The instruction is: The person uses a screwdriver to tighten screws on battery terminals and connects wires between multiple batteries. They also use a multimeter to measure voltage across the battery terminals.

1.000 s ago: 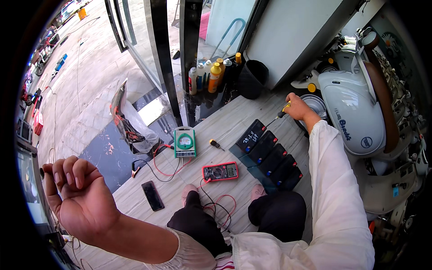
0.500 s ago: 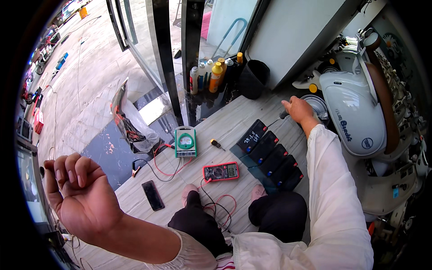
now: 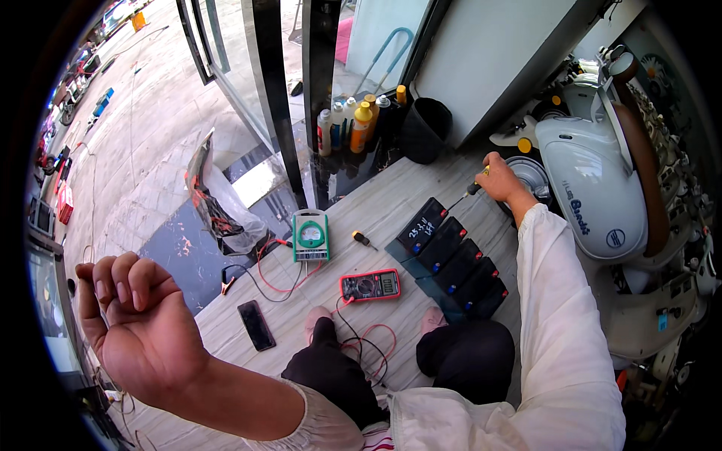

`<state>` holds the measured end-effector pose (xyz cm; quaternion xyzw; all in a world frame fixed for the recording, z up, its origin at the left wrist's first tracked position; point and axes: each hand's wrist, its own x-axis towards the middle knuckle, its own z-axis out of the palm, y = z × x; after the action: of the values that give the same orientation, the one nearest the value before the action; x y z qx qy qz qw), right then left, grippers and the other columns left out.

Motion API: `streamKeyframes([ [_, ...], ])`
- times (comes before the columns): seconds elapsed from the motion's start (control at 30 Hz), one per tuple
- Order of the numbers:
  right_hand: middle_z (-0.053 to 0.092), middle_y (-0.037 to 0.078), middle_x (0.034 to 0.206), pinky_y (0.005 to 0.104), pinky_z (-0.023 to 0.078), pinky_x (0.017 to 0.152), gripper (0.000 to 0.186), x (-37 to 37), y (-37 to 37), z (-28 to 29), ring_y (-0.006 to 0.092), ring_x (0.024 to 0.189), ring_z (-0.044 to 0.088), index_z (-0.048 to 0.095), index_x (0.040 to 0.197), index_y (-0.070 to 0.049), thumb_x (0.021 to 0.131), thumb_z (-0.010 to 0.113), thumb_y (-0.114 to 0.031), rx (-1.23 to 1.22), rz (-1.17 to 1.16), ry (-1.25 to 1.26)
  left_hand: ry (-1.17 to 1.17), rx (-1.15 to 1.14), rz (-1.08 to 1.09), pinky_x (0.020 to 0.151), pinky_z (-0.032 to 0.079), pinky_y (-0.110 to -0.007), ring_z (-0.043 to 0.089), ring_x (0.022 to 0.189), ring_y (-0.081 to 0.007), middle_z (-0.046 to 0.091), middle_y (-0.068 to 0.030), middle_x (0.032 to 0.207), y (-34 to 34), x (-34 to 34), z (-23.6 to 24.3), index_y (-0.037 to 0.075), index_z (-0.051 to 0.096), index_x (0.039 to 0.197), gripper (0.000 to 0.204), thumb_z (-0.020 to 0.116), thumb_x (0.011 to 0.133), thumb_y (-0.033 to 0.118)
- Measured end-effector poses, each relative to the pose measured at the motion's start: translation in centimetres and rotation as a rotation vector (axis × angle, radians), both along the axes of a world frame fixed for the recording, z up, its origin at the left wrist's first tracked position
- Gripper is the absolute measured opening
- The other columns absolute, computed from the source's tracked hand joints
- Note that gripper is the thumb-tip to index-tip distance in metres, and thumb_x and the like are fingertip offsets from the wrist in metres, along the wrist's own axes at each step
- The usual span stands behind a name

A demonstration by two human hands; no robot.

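Two hands: I see both, far apart, one at each side of the wooden floor [image 3: 421, 195].
Left hand [image 3: 135, 331]: raised near the floor's left edge, fingers curled loosely inward, holding nothing that I can see.
Phone [image 3: 257, 325]: dark, flat on the boards just right of my left hand, near the front edge.
Green meter [image 3: 310, 235]: lying toward the floor's middle, red and black leads trailing left to clips by a clear plastic bag [image 3: 226, 207].
Small screwdriver [image 3: 365, 240]: loose on the boards, just right of the green meter.
Red multimeter [image 3: 369, 285]: in front of my knees, its wires looping down between them.
Bottles [image 3: 353, 124]: a cluster standing at the far edge by the dark door frame, with a black bucket [image 3: 425, 129] beside them.
Batteries [image 3: 450, 258]: a row of black blocks running diagonally, right of the red multimeter.
Right hand [image 3: 502, 179]: closed around the handle of a screwdriver [image 3: 466, 194], at the far right edge against the white scooter [image 3: 594, 188]; the shaft angles down-left toward the nearest battery in the row, but I cannot tell whether the tip touches it.
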<state>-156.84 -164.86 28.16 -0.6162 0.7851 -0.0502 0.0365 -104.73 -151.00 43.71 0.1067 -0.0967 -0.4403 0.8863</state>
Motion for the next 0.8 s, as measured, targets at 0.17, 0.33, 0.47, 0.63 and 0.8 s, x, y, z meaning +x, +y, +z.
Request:
streamKeyframes([
  [0.17,0.066,0.024,0.111,0.0474,0.049,0.089,0.041,1.2,-0.1,0.9,0.0408,0.104,0.063,0.055,0.109,-0.002,0.091,0.060,-0.039,0.141,-0.049,0.092,-0.007,-0.001,0.007,0.051,0.029,-0.027,0.034,0.060,-0.0135,0.040,-0.0032,0.072,-0.1,0.0,0.0,-0.002,0.053,0.098,0.010,0.054,0.096,0.008],
  [0.33,0.068,0.024,0.102,0.0484,0.050,0.086,0.039,-3.1,1.0,0.4,0.0426,0.099,0.064,0.057,0.106,-0.002,0.093,0.061,-0.039,-0.070,0.013,0.036,0.039,0.003,-0.006,0.050,0.029,-0.027,0.034,0.060,-0.0133,0.040,-0.0031,0.072,-0.4,-0.6,-0.3,-0.002,0.053,0.098,0.010,0.054,0.096,0.008],
  [0.47,0.068,0.024,0.101,0.0477,0.050,0.087,0.036,-0.5,0.0,-0.7,0.0431,0.098,0.063,0.057,0.104,-0.002,0.091,0.062,-0.035,0.020,0.028,-0.027,-0.012,0.001,0.018,0.050,0.029,-0.027,0.034,0.060,-0.0134,0.040,-0.0034,0.072,-0.2,0.0,0.1,-0.002,0.053,0.098,0.010,0.054,0.096,0.008],
  [0.63,0.067,0.026,0.097,0.0485,0.051,0.084,0.033,-1.4,0.4,-1.1,0.0437,0.095,0.063,0.056,0.101,-0.002,0.089,0.064,-0.031,-0.102,0.016,0.019,0.007,0.017,0.013,0.050,0.030,-0.027,0.034,0.061,-0.0136,0.040,-0.0034,0.072,-0.3,-0.5,0.0,-0.002,0.054,0.099,0.010,0.054,0.096,0.008],
  [0.8,0.067,0.027,0.101,0.0495,0.051,0.084,0.035,-1.6,0.0,-0.7,0.0444,0.096,0.064,0.057,0.103,-0.003,0.090,0.063,-0.035,-0.032,0.108,0.023,0.002,0.009,0.013,0.050,0.030,-0.027,0.035,0.061,-0.0136,0.040,-0.0034,0.072,-0.3,-0.4,-0.1,-0.002,0.054,0.100,0.011,0.054,0.096,0.008],
])
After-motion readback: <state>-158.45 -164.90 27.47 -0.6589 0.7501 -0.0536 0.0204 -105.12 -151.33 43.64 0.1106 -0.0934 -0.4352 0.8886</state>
